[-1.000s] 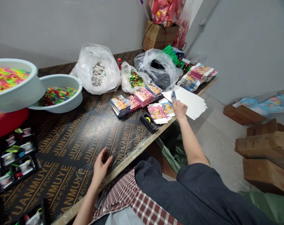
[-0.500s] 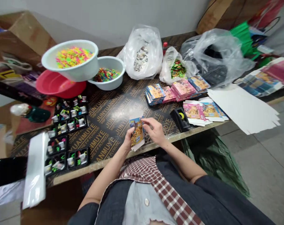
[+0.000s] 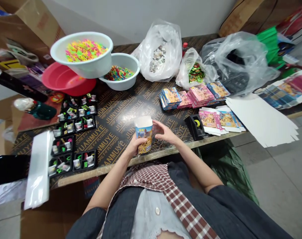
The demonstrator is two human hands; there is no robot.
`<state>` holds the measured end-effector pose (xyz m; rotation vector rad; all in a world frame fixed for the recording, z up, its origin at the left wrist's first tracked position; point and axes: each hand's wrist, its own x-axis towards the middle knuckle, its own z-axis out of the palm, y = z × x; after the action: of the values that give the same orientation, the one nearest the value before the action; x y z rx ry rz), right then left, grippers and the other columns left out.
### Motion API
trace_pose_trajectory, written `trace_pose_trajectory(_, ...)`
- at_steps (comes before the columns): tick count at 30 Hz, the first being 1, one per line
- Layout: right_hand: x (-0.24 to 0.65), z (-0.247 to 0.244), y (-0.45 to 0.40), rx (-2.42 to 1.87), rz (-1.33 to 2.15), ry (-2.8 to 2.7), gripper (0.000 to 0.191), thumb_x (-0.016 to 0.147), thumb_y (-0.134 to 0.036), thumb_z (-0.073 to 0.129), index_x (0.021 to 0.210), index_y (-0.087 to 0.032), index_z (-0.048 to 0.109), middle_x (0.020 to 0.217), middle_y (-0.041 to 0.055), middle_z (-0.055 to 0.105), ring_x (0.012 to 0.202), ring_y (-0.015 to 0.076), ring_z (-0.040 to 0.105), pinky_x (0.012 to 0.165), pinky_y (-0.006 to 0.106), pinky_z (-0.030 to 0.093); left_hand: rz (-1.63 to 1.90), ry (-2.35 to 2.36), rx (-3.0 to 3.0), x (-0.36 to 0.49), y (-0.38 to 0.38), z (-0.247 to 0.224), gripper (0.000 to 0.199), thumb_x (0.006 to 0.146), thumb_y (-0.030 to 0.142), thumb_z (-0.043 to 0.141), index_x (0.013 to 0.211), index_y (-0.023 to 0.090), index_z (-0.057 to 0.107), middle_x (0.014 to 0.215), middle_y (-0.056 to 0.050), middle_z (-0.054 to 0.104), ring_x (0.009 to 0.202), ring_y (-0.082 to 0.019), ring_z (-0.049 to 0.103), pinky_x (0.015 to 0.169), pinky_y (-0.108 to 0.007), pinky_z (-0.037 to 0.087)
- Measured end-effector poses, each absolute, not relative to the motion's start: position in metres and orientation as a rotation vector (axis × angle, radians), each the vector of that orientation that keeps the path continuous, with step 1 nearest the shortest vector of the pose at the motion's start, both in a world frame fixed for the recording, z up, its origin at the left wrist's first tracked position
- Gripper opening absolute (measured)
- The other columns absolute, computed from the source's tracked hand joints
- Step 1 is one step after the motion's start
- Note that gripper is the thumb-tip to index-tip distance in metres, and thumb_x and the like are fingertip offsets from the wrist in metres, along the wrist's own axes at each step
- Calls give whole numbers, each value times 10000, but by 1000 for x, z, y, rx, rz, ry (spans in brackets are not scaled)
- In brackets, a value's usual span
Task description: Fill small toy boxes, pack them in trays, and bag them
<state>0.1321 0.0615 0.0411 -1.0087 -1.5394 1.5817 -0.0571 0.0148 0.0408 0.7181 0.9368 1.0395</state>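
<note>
A small blue and yellow printed carton (image 3: 145,134) stands upright near the table's front edge, its white top flap raised. My left hand (image 3: 134,145) grips it from the left, thumb across the printed front. On its right side, my right hand (image 3: 164,132) is held with fingers apart and nothing in them; whether a fingertip touches the carton is hard to tell. A black tape dispenser (image 3: 196,127) sits to the right, beside flat pink cartons (image 3: 209,119) and flat blue cartons (image 3: 227,119).
Stacked blue boxes (image 3: 170,97) and pink boxes (image 3: 200,94) lie behind the dispenser. Bowls (image 3: 82,63) of colourful pieces and plastic bags (image 3: 163,49) stand at the back. Black trays (image 3: 85,160) with small items fill the left, near clear plastic sleeves (image 3: 38,171).
The carton has gone from lying flattened between both hands to standing opened out, with its top flap up. My right hand has moved off its edge and its fingers have spread.
</note>
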Motion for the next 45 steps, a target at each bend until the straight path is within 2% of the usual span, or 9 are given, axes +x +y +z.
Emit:
trace_pose_trajectory(4, 124, 33, 55, -939, 1881, -1342, 590, 597, -525, 853, 1068, -204, 702, 998, 52, 747, 949, 248, 696, 867, 374, 548, 1097, 1206, 908, -60, 21, 43, 391, 633, 442, 769, 871, 135, 720, 835, -65, 754, 788, -235, 692, 789, -361, 549)
trace_pose_trajectory(10, 117, 17, 54, -1201, 1454, -1180, 302, 655, -413, 796, 838, -188, 711, 857, 44, 754, 787, 221, 689, 792, 353, 550, 1281, 1302, 922, -53, 29, 36, 392, 624, 491, 804, 818, 162, 715, 771, -15, 729, 745, -174, 658, 737, -282, 516)
trace_pose_trajectory(14, 109, 0, 42, -1256, 1373, -1219, 336, 637, -433, 805, 832, -179, 704, 810, 40, 734, 766, 221, 670, 750, 347, 543, 1445, 1148, 530, -43, 28, 28, 434, 655, 595, 743, 774, 178, 718, 742, -3, 729, 722, -166, 666, 728, -277, 522)
trace_pose_trajectory(17, 104, -5, 34, -1235, 1333, -1203, 443, 584, -497, 840, 870, -187, 703, 854, 36, 738, 829, 223, 665, 799, 342, 536, 1443, 1177, 411, -43, 27, 22, 289, 524, 410, 820, 647, 177, 700, 658, 27, 704, 631, -136, 629, 669, -246, 499)
trace_pose_trajectory(20, 103, 0, 37, -1088, 1413, -1029, 432, 738, -606, 678, 891, -204, 714, 977, 57, 749, 985, 242, 661, 889, 349, 517, 1398, 1175, 431, -47, 27, 20, 168, 490, 280, 762, 608, 179, 699, 647, 31, 700, 640, -131, 625, 667, -239, 488)
trace_pose_trajectory(27, 101, 21, 50, -1029, 1527, -913, 180, 654, -234, 650, 817, -229, 728, 877, 7, 770, 925, 229, 682, 922, 368, 493, 1394, 1161, 609, -46, 31, 30, 262, 504, 170, 651, 738, 204, 764, 752, 5, 749, 715, -156, 655, 696, -260, 500)
trace_pose_trajectory(35, 89, 15, 39, -979, 1187, -952, 164, 796, -374, 687, 740, -221, 687, 906, 53, 770, 941, 235, 702, 950, 413, 515, 1707, 1228, 836, -33, 26, 21, 110, 699, 273, 681, 610, 209, 686, 714, -13, 757, 741, -187, 704, 1026, -433, 476)
trace_pose_trajectory(41, 102, 19, 35, -1110, 1124, -1212, 187, 815, -361, 714, 936, -218, 706, 937, 55, 763, 897, 206, 712, 879, 366, 565, 1553, 1218, 1095, -46, 17, 19, 268, 780, 362, 755, 982, 202, 684, 897, -47, 776, 875, -206, 740, 848, -377, 580)
trace_pose_trajectory(45, 111, 18, 38, -1086, 1103, -1378, 131, 847, -343, 694, 825, -217, 718, 944, 61, 775, 929, 217, 730, 896, 378, 577, 1504, 1263, 1412, -57, 14, 10, 165, 885, 359, 665, 911, 198, 690, 940, -60, 782, 936, -215, 749, 1005, -485, 541)
